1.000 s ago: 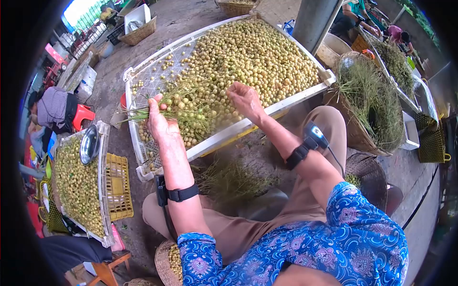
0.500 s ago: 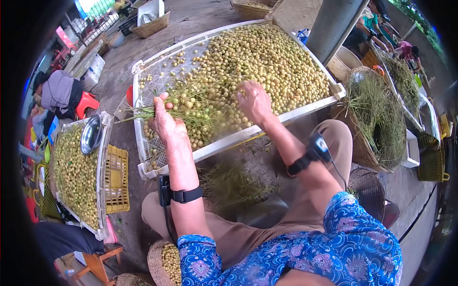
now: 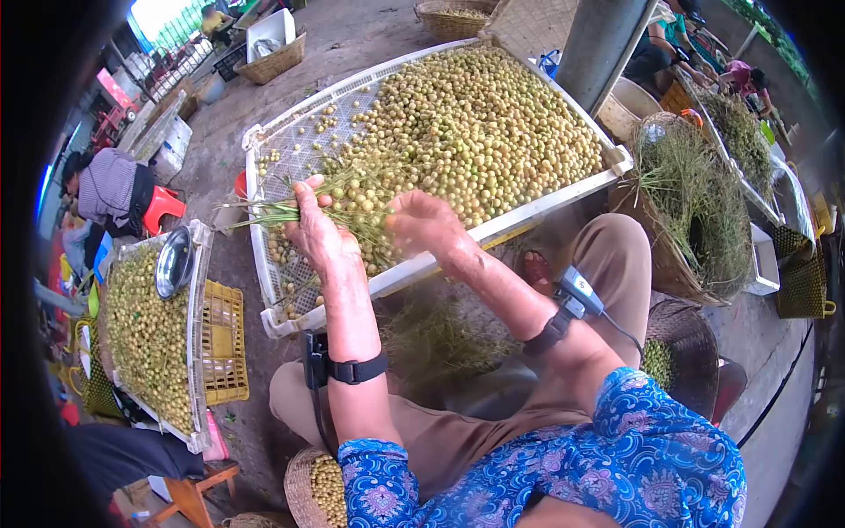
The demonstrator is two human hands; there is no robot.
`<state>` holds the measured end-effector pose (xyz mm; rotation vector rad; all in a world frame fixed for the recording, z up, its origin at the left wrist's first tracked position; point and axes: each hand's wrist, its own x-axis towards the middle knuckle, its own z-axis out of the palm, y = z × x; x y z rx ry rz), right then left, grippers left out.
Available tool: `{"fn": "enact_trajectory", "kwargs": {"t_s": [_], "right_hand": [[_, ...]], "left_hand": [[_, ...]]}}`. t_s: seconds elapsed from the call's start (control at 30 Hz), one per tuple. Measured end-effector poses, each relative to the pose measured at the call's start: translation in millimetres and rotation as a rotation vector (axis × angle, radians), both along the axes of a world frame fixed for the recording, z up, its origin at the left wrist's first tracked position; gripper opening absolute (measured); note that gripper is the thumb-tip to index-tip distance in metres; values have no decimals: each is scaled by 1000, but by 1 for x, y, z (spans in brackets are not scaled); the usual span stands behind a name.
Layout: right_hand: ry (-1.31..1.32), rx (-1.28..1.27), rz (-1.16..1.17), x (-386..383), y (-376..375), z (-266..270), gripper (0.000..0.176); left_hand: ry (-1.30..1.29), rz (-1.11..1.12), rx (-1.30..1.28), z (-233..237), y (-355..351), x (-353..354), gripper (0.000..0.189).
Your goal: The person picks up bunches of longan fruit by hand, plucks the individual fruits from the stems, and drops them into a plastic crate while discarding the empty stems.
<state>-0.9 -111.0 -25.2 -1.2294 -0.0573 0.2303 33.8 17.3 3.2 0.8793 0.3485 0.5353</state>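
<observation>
White tray (image 3: 554, 201): rigid plastic, rectangular, raised rim, mesh base exposed toward the far left corner, heaped elsewhere with loose fruit (image 3: 502, 123); near rim partly covered by both arms (image 3: 352, 308). Grey post (image 3: 607, 62): smooth, beyond the far right side of the tray; top cut off, part of the background blocked. Wicker basket (image 3: 647, 224): coarse weave, right of the white tray, piled with thready dry stalks (image 3: 695, 185). Second tray (image 3: 195, 352): at left, pale frame, filled with similar fruit. Yellow crate (image 3: 224, 343): slatted plastic, partly hidden by the second tray. Loose stems (image 3: 449, 339): on the floor (image 3: 216, 132) below the near rim; blurred, hard to make out. Bunch of stems (image 3: 277, 212): thin, green, wiry, above the left part of the white tray; middle hidden in the grip. Metal bowl (image 3: 173, 262): round, shiny, on the second tray. Left hand (image 3: 321, 233): fingers closed around the bunch. Right hand (image 3: 427, 227): fingers bent, near the fruited end; smeared, cannot tell whether pinching anything. Single fruit: small, round, pale yellow to green.
</observation>
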Motion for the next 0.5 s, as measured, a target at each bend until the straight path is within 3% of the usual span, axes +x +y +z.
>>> {"fn": "enact_trajectory", "kwargs": {"t_s": [0.2,0.37,0.5], "right_hand": [[-54,100,-27,-5,-5,-3,12],[-22,414,268,-18,-16,7,6],[-19,477,311,-30,-41,27,8]], "left_hand": [[-25,0,75,-6,1,3,22],[35,9,99,-13,5,4,23],[64,4,40,-14,19,11,25]]}}
